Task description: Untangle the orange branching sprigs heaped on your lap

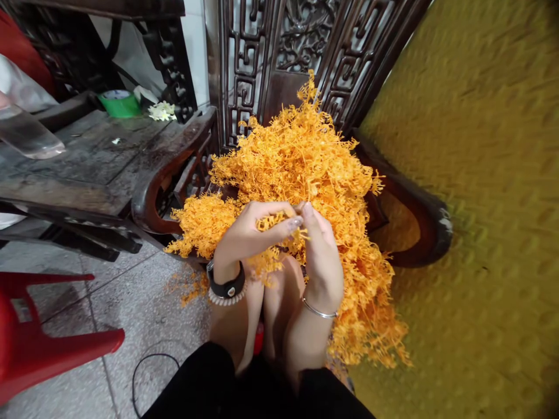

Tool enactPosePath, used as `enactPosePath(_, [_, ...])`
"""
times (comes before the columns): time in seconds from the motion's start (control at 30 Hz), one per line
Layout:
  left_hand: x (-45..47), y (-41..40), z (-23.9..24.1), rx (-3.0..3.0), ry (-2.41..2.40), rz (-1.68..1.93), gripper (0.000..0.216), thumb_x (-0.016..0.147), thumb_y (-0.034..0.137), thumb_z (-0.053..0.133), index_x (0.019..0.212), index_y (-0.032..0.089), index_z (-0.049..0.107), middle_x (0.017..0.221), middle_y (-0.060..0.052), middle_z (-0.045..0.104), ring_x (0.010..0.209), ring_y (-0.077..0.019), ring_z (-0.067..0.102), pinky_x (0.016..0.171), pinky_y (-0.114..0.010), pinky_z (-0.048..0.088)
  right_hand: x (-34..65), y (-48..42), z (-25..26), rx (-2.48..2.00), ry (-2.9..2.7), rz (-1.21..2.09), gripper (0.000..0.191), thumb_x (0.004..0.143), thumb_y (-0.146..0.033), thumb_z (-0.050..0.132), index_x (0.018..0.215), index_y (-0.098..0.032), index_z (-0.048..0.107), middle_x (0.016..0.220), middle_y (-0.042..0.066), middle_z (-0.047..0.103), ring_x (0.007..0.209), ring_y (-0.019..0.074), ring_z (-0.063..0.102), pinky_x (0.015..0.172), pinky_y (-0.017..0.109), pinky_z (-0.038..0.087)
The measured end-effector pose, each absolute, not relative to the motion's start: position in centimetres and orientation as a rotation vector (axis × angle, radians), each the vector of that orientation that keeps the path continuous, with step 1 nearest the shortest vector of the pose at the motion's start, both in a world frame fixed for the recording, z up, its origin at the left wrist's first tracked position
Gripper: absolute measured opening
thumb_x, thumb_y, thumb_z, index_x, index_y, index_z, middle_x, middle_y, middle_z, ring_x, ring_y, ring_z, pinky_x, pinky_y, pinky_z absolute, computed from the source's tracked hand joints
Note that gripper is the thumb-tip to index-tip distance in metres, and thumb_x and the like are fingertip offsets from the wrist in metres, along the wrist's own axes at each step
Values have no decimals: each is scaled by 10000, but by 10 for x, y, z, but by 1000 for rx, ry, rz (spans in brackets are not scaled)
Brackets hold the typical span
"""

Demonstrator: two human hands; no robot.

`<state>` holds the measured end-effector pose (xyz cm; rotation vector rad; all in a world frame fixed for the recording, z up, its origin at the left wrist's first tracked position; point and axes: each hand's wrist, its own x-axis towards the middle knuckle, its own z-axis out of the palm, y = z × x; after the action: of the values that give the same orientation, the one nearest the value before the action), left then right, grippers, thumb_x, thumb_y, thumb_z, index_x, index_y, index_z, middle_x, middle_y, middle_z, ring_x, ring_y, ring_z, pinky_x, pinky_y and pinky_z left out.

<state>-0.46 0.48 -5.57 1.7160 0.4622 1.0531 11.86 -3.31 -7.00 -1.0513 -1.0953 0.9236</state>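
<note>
A big heap of orange, curly, branching sprigs (297,157) is piled on a dark carved wooden chair in front of my knees. My left hand (257,230), with a black band and a beaded bracelet at the wrist, closes around a small orange sprig (271,221). Its fingertips meet those of my right hand (322,250), which has a silver bangle and pinches at the sprig's end. Both hands are over my lap, at the near side of the heap. Part of the sprig is hidden behind my fingers, and more orange strands hang below my left hand.
Left of the chair arm (151,192) stands a dark wooden bench (109,148) with a green tape roll (120,105) and pale flowers (161,111). A red plastic stool (52,343) is at lower left, near a black cable (146,358). A yellow textured surface (480,203) fills the right.
</note>
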Motion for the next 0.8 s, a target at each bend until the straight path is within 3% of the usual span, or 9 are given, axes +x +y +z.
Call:
enactPosePath(0.13, [-1, 5, -57, 1822, 607, 967, 193, 694, 302, 670, 820, 155, 657, 733, 3, 615, 672, -109, 529, 628, -222, 430, 127, -27, -70, -1064, -1179, 976, 263, 787, -374, 595, 613, -199, 505, 617, -34, 391, 580, 77, 354, 538, 215, 340])
enactPosePath(0.27, [4, 4, -54, 1754, 559, 918, 175, 695, 317, 664, 720, 143, 662, 691, -2, 620, 647, -101, 528, 624, -223, 425, 131, -27, -69, -1030, -1126, 891, 358, 804, -397, 565, 553, -185, 423, 569, -40, 320, 523, 73, 283, 484, 226, 268])
enactPosePath(0.57, [21, 2, -57, 1352, 275, 841, 292, 723, 437, 643, 619, 165, 614, 497, 24, 518, 395, -55, 374, 385, -220, 272, 113, -26, -60, -727, -915, 823, 535, 860, -532, 388, 537, -191, 129, 476, -61, 126, 375, 83, 144, 332, 209, 180])
enactPosePath(0.7, [18, 0, -58, 1379, 322, 852, 354, 751, 514, 584, 671, 172, 627, 470, 29, 512, 327, -35, 290, 323, -215, 199, 108, -24, -65, -600, -881, 941, 516, 870, -540, 353, 542, -200, 146, 465, -67, 145, 344, 72, 110, 275, 201, 136])
enactPosePath(0.8, [15, -3, -62, 1553, 432, 962, 432, 814, 543, 469, 671, 169, 629, 473, 14, 532, 339, -63, 364, 316, -219, 263, 107, -22, -66, -442, -855, 1049, 488, 888, -515, 328, 537, -208, 185, 459, -72, 174, 314, 61, 107, 254, 209, 119])
